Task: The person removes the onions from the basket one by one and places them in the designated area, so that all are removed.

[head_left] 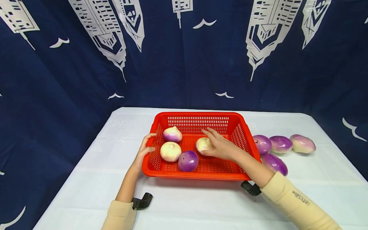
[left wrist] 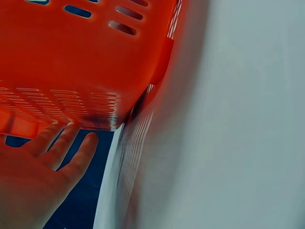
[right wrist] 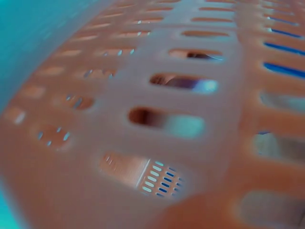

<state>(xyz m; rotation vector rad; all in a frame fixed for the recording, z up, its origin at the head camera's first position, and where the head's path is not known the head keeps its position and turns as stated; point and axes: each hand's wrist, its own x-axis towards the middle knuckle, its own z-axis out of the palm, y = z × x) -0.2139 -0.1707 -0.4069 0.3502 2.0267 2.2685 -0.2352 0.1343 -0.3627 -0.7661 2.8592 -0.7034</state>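
Observation:
A red plastic basket (head_left: 198, 175) with slotted walls stands on the table. My left hand (head_left: 142, 153) grips its left rim, thumb and a finger over the edge; in the left wrist view, other fingers (left wrist: 62, 143) lie against the outer wall. Inside on the left are a purple-and-white turnip (head_left: 172, 134), a pale turnip (head_left: 171, 151) and a purple turnip (head_left: 188, 161). My right hand (head_left: 219, 146) reaches in over the right wall, fingers spread around another pale turnip (head_left: 203, 145). The thumb is at its near edge, the fingertips stand beyond its far edge.
Several purple turnips (head_left: 280, 144) lie on the white-covered table (head_left: 86, 179) just right of the basket. A dark blue curtain (head_left: 184, 64) hangs behind. The slotted basket wall (right wrist: 109, 105) fills the right wrist view.

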